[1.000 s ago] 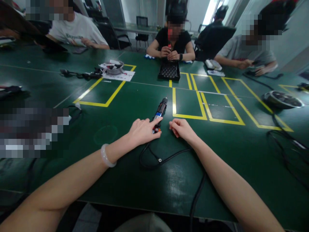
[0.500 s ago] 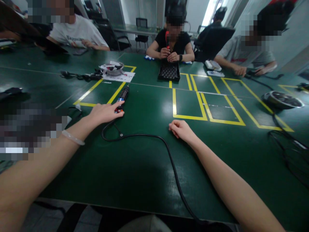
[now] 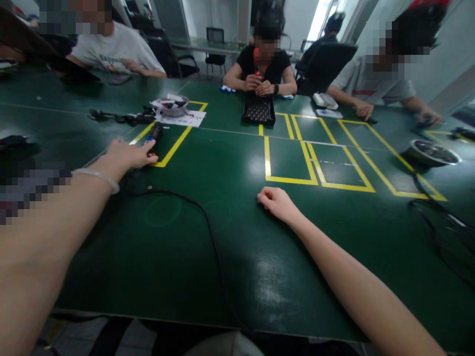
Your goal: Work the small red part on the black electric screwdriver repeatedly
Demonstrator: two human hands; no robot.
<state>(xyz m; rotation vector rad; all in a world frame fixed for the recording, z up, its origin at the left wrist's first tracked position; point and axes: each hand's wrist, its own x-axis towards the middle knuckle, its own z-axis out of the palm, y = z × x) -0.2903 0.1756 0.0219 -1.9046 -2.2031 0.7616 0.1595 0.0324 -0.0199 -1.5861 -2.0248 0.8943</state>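
My left hand point(image 3: 128, 157) is closed around an electric screwdriver point(image 3: 155, 132) with a black front end and blue and orange parts. The tool lies over the left yellow tape rectangle point(image 3: 178, 147), its front end pointing away from me; part of its body is hidden by my fingers. A black cable point(image 3: 208, 222) runs from near it across the table to the front edge. My right hand point(image 3: 276, 202) rests on the green table point(image 3: 230, 277) in a loose fist, with nothing showing in it, below the middle tape rectangle point(image 3: 292, 180).
Behind the screwdriver stand a round bowl point(image 3: 174, 110) with small parts and a paper sheet point(image 3: 195, 119). A co-worker opposite works over a black tray point(image 3: 259, 111). At right are another parts bowl point(image 3: 432, 154) and dark cables point(image 3: 441, 222). More people sit around the table.
My left hand has moved left with the electric screwdriver, from beside the left tape rectangle to over it. The cable has slid left with it. My right hand has hardly moved.
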